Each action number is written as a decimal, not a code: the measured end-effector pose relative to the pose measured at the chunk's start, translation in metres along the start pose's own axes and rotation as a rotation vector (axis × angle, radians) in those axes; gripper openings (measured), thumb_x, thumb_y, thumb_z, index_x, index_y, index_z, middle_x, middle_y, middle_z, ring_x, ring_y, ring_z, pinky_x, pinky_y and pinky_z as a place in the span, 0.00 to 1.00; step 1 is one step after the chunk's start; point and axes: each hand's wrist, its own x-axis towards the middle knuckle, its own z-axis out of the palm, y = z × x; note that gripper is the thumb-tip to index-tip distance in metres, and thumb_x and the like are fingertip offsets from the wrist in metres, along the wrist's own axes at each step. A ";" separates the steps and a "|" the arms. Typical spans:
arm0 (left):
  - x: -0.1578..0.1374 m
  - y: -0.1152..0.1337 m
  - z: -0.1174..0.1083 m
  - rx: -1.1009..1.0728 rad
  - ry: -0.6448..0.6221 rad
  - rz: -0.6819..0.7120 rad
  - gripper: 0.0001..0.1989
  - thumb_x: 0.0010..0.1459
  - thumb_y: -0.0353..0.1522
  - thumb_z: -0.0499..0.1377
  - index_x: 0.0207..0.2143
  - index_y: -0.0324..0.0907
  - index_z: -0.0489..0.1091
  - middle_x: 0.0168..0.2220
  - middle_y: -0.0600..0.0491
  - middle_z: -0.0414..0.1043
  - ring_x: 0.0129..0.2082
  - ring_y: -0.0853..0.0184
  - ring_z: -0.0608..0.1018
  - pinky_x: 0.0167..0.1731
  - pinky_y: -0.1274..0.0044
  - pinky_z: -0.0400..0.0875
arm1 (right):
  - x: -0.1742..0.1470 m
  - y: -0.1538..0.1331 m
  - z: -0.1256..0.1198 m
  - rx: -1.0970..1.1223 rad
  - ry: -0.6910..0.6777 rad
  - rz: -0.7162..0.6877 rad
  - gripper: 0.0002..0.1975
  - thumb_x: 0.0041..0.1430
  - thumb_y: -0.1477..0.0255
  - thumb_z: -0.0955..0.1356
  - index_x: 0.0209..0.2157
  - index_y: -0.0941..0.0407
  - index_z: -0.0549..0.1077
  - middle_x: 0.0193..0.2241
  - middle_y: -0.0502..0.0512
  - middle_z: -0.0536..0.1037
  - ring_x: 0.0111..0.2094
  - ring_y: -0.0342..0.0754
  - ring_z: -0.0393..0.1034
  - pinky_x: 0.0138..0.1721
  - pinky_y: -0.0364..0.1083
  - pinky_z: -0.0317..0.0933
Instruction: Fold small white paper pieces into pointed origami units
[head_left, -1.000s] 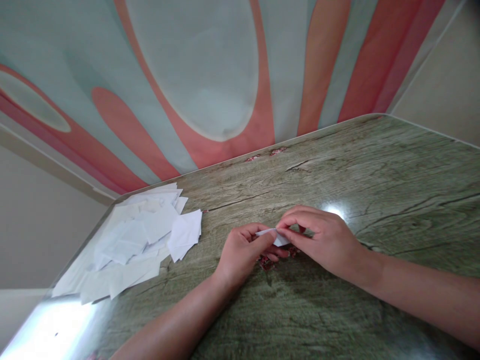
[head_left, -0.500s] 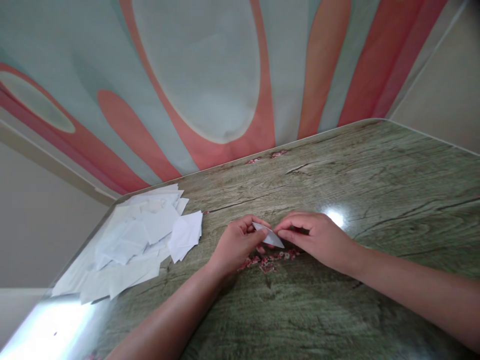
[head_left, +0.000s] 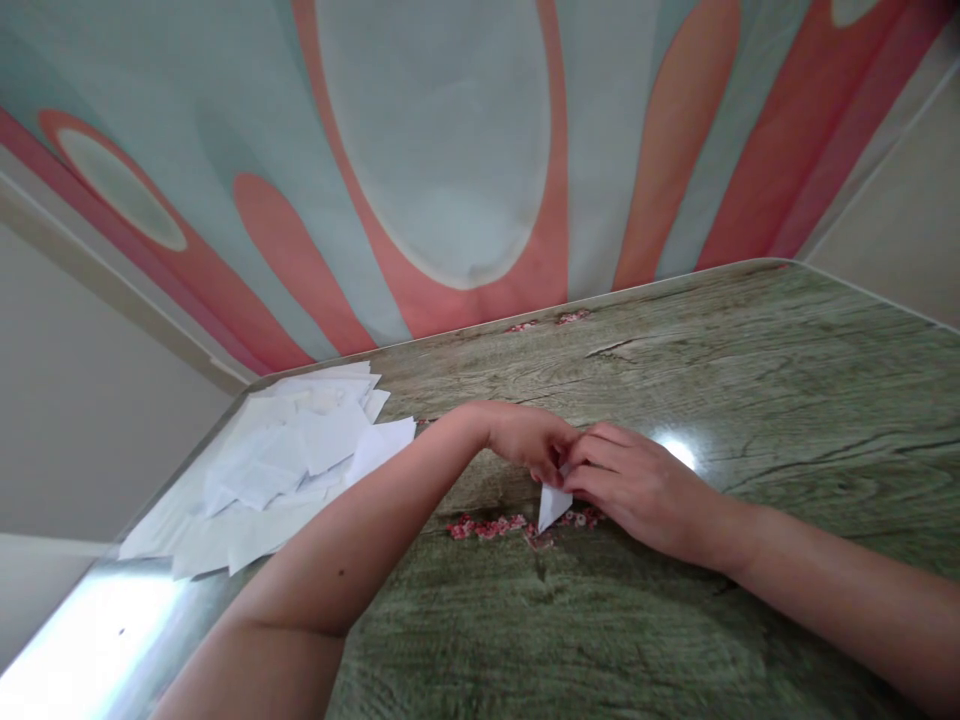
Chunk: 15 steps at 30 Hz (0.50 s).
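Note:
A small folded piece of white paper (head_left: 553, 508) hangs between my two hands, its pointed end downward over the flower print on the table. My left hand (head_left: 529, 440) reaches in from above with the wrist bent, and its fingertips pinch the top of the paper. From the right, my right hand (head_left: 630, 485) closes its thumb and fingers on the paper's right edge. The fingers of both hands meet there and hide the paper's upper part.
A spread heap of white paper sheets (head_left: 262, 470) lies at the table's left side, partly behind my left forearm. The wood-patterned table (head_left: 750, 400) meets a patterned wall covering (head_left: 442, 150) at the back. Light glares off the tabletop.
My left hand has turned over and its forearm has swung up, now covering part of the small paper pile. The folded paper has turned from slanting sideways to pointing down.

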 end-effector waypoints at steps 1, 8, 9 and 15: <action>0.002 0.001 0.001 0.068 0.033 0.013 0.11 0.37 0.20 0.63 0.25 0.43 0.73 0.21 0.61 0.72 0.24 0.67 0.74 0.24 0.80 0.68 | -0.001 0.002 0.002 -0.014 -0.006 -0.006 0.11 0.64 0.75 0.62 0.35 0.57 0.76 0.34 0.57 0.75 0.39 0.50 0.65 0.41 0.50 0.63; -0.037 0.011 0.051 0.475 0.719 -0.005 0.08 0.52 0.24 0.57 0.36 0.41 0.70 0.33 0.53 0.73 0.33 0.67 0.74 0.34 0.77 0.67 | -0.005 0.004 0.010 -0.066 -0.032 0.018 0.08 0.62 0.75 0.64 0.33 0.58 0.75 0.31 0.56 0.74 0.36 0.50 0.64 0.38 0.50 0.61; -0.044 0.009 0.061 0.465 0.717 -0.011 0.06 0.54 0.27 0.57 0.35 0.41 0.70 0.33 0.53 0.74 0.34 0.66 0.74 0.35 0.77 0.68 | -0.005 0.004 0.010 -0.062 -0.031 0.025 0.08 0.63 0.75 0.64 0.33 0.58 0.75 0.30 0.55 0.74 0.35 0.49 0.64 0.36 0.49 0.60; -0.054 -0.016 0.101 0.636 0.780 0.021 0.10 0.62 0.27 0.50 0.36 0.38 0.72 0.34 0.48 0.73 0.37 0.64 0.74 0.39 0.72 0.69 | -0.004 -0.001 0.012 -0.016 -0.033 0.053 0.10 0.63 0.75 0.63 0.31 0.58 0.75 0.27 0.54 0.72 0.33 0.48 0.64 0.34 0.47 0.59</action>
